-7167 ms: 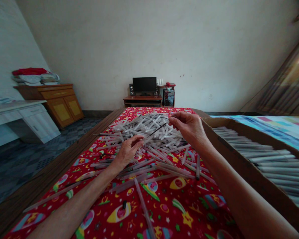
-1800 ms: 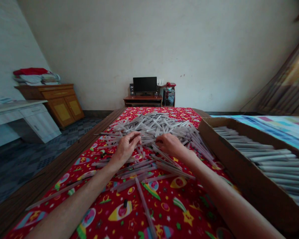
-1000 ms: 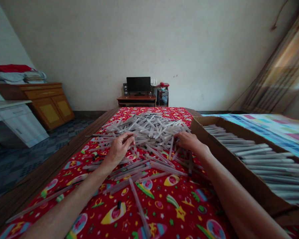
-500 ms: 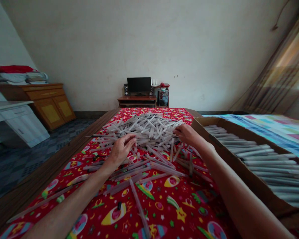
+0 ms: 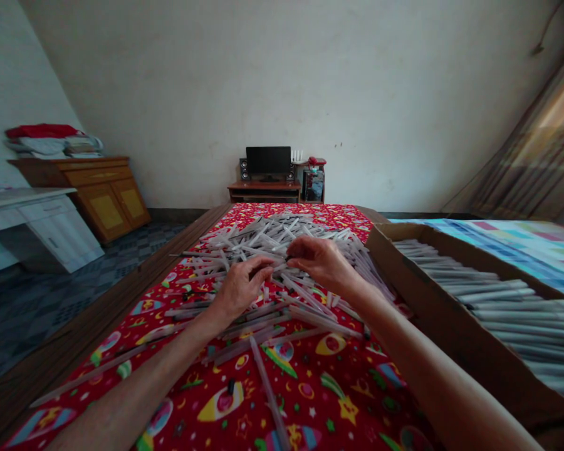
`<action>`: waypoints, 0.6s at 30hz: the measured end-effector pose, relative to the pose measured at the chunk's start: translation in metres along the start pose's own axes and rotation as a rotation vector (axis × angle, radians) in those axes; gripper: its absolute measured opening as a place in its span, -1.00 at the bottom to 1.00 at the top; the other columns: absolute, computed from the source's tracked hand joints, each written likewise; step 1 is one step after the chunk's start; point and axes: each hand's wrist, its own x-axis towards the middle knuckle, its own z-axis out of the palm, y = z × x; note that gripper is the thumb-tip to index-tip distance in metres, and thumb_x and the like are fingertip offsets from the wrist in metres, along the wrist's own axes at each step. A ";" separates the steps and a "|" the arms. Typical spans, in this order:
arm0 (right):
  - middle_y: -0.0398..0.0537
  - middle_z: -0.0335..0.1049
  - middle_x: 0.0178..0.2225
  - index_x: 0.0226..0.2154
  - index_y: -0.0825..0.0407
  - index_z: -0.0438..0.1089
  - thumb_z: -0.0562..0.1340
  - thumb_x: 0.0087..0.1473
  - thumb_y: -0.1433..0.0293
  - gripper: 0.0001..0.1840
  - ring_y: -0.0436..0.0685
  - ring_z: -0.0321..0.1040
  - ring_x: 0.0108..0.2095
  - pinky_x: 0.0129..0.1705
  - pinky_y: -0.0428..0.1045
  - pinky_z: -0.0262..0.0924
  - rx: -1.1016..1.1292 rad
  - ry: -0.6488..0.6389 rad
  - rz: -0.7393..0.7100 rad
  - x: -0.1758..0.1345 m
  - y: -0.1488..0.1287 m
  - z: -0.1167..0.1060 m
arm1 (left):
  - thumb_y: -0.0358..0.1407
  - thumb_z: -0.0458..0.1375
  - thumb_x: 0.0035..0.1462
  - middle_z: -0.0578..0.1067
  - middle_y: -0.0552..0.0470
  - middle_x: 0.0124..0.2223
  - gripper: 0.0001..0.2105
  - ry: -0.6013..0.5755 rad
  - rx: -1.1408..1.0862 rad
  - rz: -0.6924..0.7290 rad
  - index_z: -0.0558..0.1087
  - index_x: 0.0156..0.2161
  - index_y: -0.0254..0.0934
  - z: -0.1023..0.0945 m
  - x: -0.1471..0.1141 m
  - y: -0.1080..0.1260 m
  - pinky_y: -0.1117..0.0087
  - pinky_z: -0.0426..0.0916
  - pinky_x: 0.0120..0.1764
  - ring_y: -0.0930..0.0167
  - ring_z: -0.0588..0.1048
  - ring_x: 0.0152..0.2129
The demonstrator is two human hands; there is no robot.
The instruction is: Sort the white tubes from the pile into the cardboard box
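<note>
A heap of translucent plastic tubes, like pen barrels [image 5: 258, 238], covers the middle of the red patterned cloth [image 5: 310, 401]. At the near side of the heap, my left hand [image 5: 244, 285] is closed, with a tube [image 5: 279, 265] pinched at its fingertips. Just right of it, my right hand [image 5: 322, 260] is pinched around a small black piece, like a cap [image 5: 288, 257], close to the tube's end. Whether the two pieces touch is too small to tell. One tube [image 5: 269, 391] lies alone near me, beside a loose black cap [image 5: 231, 385].
On the right stands a long cardboard box [image 5: 380, 263] with rows of greyish tubes [image 5: 512, 307] inside. Behind it is a bed with a checked cover [image 5: 502, 235]. A monitor [image 5: 268, 161] on a low desk, a wooden cabinet [image 5: 117, 197] and a white desk [image 5: 51, 232] stand farther off.
My right hand has moved left from the heap's right side to meet my left hand, with a small black piece now at its fingertips. The view has turned slightly left.
</note>
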 end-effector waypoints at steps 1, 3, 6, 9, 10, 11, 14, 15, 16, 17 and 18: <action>-0.14 0.39 -0.49 -0.40 0.13 0.40 0.25 -0.12 0.48 -0.88 -0.07 0.26 -0.49 -0.44 -0.16 0.12 -0.014 0.008 -0.002 0.000 -0.001 0.000 | -0.28 0.01 0.14 0.47 0.10 -0.49 -0.80 0.000 0.001 0.000 0.44 -0.24 -0.30 0.000 0.000 0.001 0.52 0.26 -0.45 0.48 0.41 -0.56; -0.17 0.36 -0.53 -0.43 0.13 0.39 0.25 -0.12 0.49 -0.92 -0.09 0.23 -0.51 -0.46 -0.18 0.10 -0.034 0.018 -0.008 -0.001 -0.003 0.001 | -0.30 0.01 0.14 0.47 0.10 -0.49 -0.82 -0.003 0.000 -0.004 0.44 -0.25 -0.31 -0.001 0.001 0.003 0.52 0.26 -0.44 0.48 0.42 -0.57; -0.19 0.34 -0.54 -0.45 0.14 0.38 0.24 -0.10 0.51 -0.94 -0.11 0.20 -0.52 -0.47 -0.19 0.07 -0.043 0.024 -0.017 -0.001 -0.005 0.001 | -0.32 0.02 0.13 0.49 0.09 -0.47 -0.82 -0.010 0.002 -0.007 0.44 -0.25 -0.31 -0.001 0.001 0.005 0.52 0.27 -0.42 0.49 0.42 -0.56; -0.19 0.35 -0.54 -0.45 0.13 0.40 0.24 -0.09 0.51 -0.95 -0.11 0.19 -0.52 -0.47 -0.19 0.06 -0.080 0.024 -0.034 -0.001 -0.005 0.001 | -0.32 0.01 0.14 0.50 0.09 -0.46 -0.82 -0.006 0.009 -0.003 0.44 -0.25 -0.30 -0.001 0.000 0.005 0.52 0.27 -0.42 0.48 0.43 -0.54; -0.19 0.35 -0.54 -0.45 0.13 0.40 0.24 -0.09 0.51 -0.95 -0.11 0.19 -0.52 -0.46 -0.19 0.06 -0.098 0.026 -0.042 -0.001 -0.004 0.001 | -0.32 0.01 0.14 0.50 0.09 -0.45 -0.82 -0.005 0.013 -0.003 0.44 -0.25 -0.29 -0.001 0.000 0.005 0.52 0.27 -0.41 0.48 0.43 -0.54; -0.19 0.36 -0.53 -0.45 0.12 0.41 0.24 -0.08 0.51 -0.95 -0.11 0.20 -0.51 -0.46 -0.19 0.06 -0.115 0.029 -0.048 -0.001 -0.004 0.001 | -0.31 0.01 0.14 0.50 0.09 -0.45 -0.82 -0.006 0.017 -0.004 0.44 -0.24 -0.29 -0.001 0.000 0.005 0.52 0.27 -0.41 0.48 0.43 -0.54; -0.18 0.39 -0.51 -0.45 0.11 0.42 0.24 -0.09 0.52 -0.94 -0.10 0.23 -0.50 -0.43 -0.18 0.07 -0.155 0.037 -0.059 -0.001 -0.003 0.001 | -0.31 0.02 0.14 0.51 0.09 -0.43 -0.82 -0.013 0.024 -0.013 0.44 -0.23 -0.29 -0.001 0.000 0.003 0.52 0.28 -0.40 0.47 0.44 -0.53; -0.18 0.39 -0.51 -0.45 0.11 0.42 0.23 -0.09 0.53 -0.94 -0.09 0.24 -0.49 -0.43 -0.18 0.08 -0.163 0.039 -0.061 -0.001 -0.003 0.001 | -0.32 0.01 0.14 0.51 0.09 -0.42 -0.82 -0.015 0.025 -0.015 0.44 -0.23 -0.29 -0.001 0.000 0.003 0.51 0.28 -0.40 0.47 0.44 -0.52; -0.18 0.39 -0.50 -0.45 0.11 0.42 0.23 -0.09 0.53 -0.94 -0.09 0.24 -0.49 -0.42 -0.18 0.08 -0.169 0.039 -0.064 -0.001 -0.002 0.001 | -0.32 0.01 0.14 0.51 0.09 -0.42 -0.82 -0.015 0.027 -0.013 0.44 -0.24 -0.29 -0.001 0.000 0.003 0.51 0.28 -0.39 0.47 0.44 -0.52; -0.17 0.40 -0.50 -0.45 0.10 0.42 0.23 -0.09 0.53 -0.93 -0.09 0.25 -0.49 -0.42 -0.18 0.08 -0.176 0.037 -0.068 -0.001 -0.002 0.002 | -0.33 0.01 0.14 0.52 0.09 -0.42 -0.83 -0.015 0.028 -0.010 0.44 -0.24 -0.28 -0.001 0.000 0.003 0.51 0.29 -0.38 0.47 0.45 -0.52; -0.17 0.40 -0.50 -0.45 0.10 0.42 0.23 -0.09 0.53 -0.93 -0.09 0.25 -0.48 -0.41 -0.18 0.08 -0.186 0.033 -0.070 -0.001 -0.002 0.002 | -0.33 0.02 0.14 0.52 0.09 -0.43 -0.83 -0.012 0.029 -0.006 0.44 -0.24 -0.28 -0.001 0.000 0.003 0.51 0.29 -0.38 0.47 0.45 -0.52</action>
